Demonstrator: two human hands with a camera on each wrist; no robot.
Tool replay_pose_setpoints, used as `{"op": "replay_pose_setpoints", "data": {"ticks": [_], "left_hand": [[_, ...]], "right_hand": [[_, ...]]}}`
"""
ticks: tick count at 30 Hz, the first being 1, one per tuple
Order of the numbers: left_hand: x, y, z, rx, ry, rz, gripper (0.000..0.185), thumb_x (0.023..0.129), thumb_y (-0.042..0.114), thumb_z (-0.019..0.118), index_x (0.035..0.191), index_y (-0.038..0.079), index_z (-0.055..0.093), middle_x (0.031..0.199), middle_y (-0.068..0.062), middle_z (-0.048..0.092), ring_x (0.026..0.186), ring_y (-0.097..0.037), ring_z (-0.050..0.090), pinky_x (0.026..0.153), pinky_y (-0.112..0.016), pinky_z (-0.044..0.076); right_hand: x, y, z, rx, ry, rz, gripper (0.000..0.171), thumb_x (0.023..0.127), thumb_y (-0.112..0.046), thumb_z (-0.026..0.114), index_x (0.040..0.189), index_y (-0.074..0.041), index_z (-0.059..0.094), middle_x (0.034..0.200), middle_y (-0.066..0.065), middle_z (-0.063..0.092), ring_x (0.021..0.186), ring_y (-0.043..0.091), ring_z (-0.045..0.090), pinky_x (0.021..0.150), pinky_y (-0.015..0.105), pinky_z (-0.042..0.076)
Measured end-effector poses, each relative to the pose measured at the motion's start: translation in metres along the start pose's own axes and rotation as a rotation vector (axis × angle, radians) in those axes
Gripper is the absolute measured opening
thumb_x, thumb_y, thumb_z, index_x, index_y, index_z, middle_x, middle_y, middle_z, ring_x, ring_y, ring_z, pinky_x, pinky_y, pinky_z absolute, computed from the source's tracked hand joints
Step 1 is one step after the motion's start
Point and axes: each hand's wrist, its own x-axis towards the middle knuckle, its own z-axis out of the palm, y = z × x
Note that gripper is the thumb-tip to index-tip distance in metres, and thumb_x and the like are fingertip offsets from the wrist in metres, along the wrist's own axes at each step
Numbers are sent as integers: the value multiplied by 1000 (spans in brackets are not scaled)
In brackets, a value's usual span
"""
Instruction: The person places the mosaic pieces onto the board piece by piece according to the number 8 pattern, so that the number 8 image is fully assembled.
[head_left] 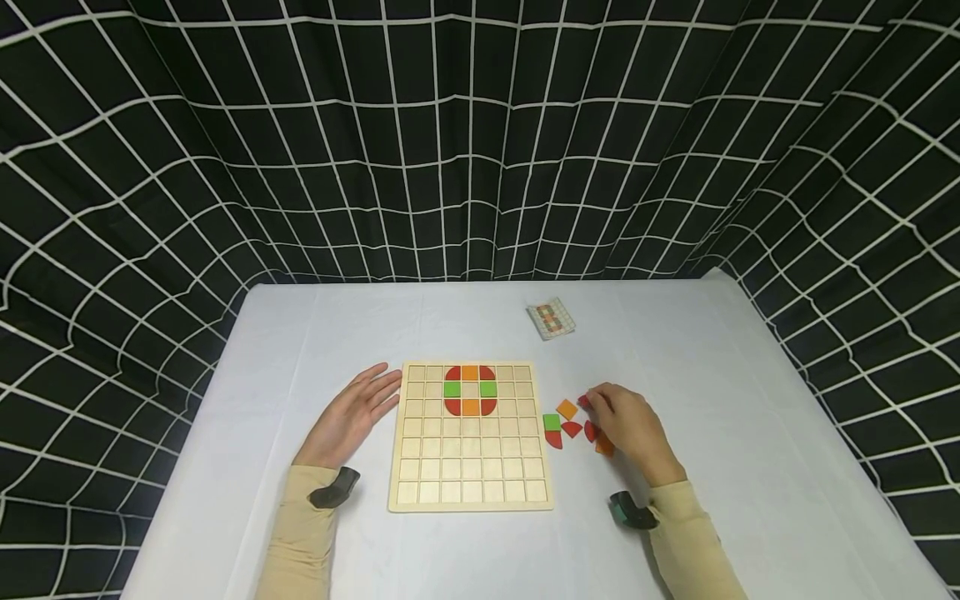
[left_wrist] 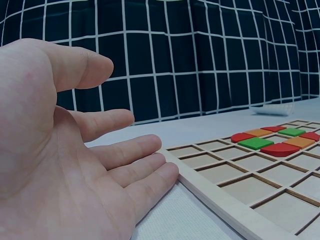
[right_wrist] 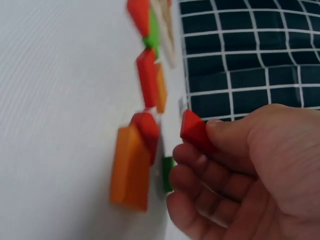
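Observation:
A wooden grid board (head_left: 471,467) lies on the white table, with a ring of red, orange and green tiles (head_left: 470,390) set in its upper rows. My left hand (head_left: 352,417) rests flat on the table, fingers straight, fingertips (left_wrist: 165,172) against the board's left edge (left_wrist: 210,192). My right hand (head_left: 628,425) is right of the board over a cluster of loose tiles (head_left: 566,423). It pinches a red tile (right_wrist: 196,131) between thumb and fingers; in the head view this red tile (head_left: 584,402) peeks out at the fingertips. An orange tile (right_wrist: 130,167) lies just beside the hand.
A small pattern card (head_left: 551,319) lies at the back right of the table (head_left: 675,350). Loose red, green and orange tiles (right_wrist: 150,75) lie between the board and my right hand. A black curtain with a white grid (head_left: 480,142) surrounds the table.

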Motion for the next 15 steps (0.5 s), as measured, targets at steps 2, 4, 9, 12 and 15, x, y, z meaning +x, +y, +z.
{"op": "replay_pose_setpoints", "data": {"ticks": [2, 4, 9, 12, 15], "left_hand": [[0, 0, 0, -1, 3, 1, 56, 114, 23, 24, 161, 1, 4, 168, -27, 12, 158, -38, 11, 123, -28, 37], [-1, 0, 0, -2, 5, 0, 56, 114, 23, 24, 161, 2, 4, 168, -27, 12, 158, -37, 12, 123, -28, 38], [-1, 0, -1, 10, 1, 2, 56, 114, 24, 23, 161, 1, 4, 167, -27, 12, 158, -38, 12, 123, -29, 38], [-1, 0, -1, 13, -3, 2, 56, 114, 24, 24, 161, 1, 4, 167, -27, 12, 158, -38, 12, 123, -29, 38], [0, 0, -1, 13, -6, 2, 56, 114, 24, 24, 161, 1, 3, 167, -27, 12, 158, -38, 12, 123, -28, 38]], "right_hand": [[1, -2, -1, 69, -7, 4, 23, 104, -20, 56, 111, -3, 71, 83, 7, 68, 69, 16, 54, 63, 27, 48], [1, -7, -2, 134, -12, 5, 22, 104, -19, 57, 113, -3, 70, 80, 7, 66, 67, 16, 53, 63, 25, 46], [3, -21, -2, 242, -66, -12, 24, 104, -11, 55, 123, -1, 66, 84, 11, 67, 68, 16, 59, 61, 23, 49], [3, -30, -2, 298, -112, -33, 27, 103, -5, 54, 127, 1, 64, 95, 15, 69, 72, 18, 66, 61, 23, 55], [4, -36, 0, 323, -131, -66, 27, 102, -2, 55, 128, 1, 64, 105, 18, 68, 78, 18, 71, 63, 21, 56]]}}
